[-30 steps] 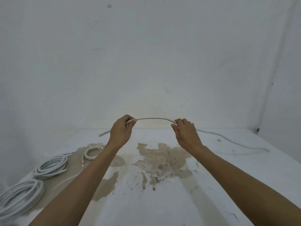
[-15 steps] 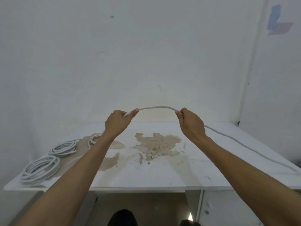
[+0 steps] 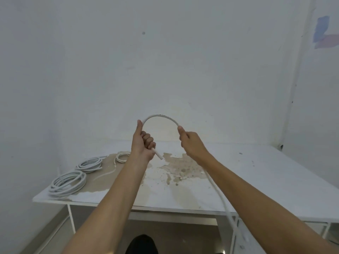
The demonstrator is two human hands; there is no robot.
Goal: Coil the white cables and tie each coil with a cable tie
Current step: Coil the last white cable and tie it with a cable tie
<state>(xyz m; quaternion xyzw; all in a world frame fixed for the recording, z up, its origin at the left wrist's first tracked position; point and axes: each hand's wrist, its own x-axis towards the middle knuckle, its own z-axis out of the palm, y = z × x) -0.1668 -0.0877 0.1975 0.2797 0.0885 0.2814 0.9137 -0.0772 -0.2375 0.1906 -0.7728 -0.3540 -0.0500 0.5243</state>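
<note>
A white cable (image 3: 160, 116) arches in the air between my two hands above the table. My left hand (image 3: 143, 142) grips it near its end, thumb up, and the cut tip sticks out below my fist. My right hand (image 3: 189, 142) grips the cable further along. From there the cable drops under my right forearm and hangs past the table's front edge. Two finished white coils (image 3: 67, 183) (image 3: 89, 164) lie at the table's left end. A smaller loose coil (image 3: 122, 157) lies behind my left wrist. No cable tie is visible.
The white table (image 3: 256, 180) has a large brown stain at its middle and stands in a corner of white walls. Its front edge and thin white legs show below. A dark shoe tip is on the floor beneath.
My hands have come closer together and risen, bending the cable into a tighter arch. My left hand has turned thumb-up. The view has pulled back, showing the table's front edge.
</note>
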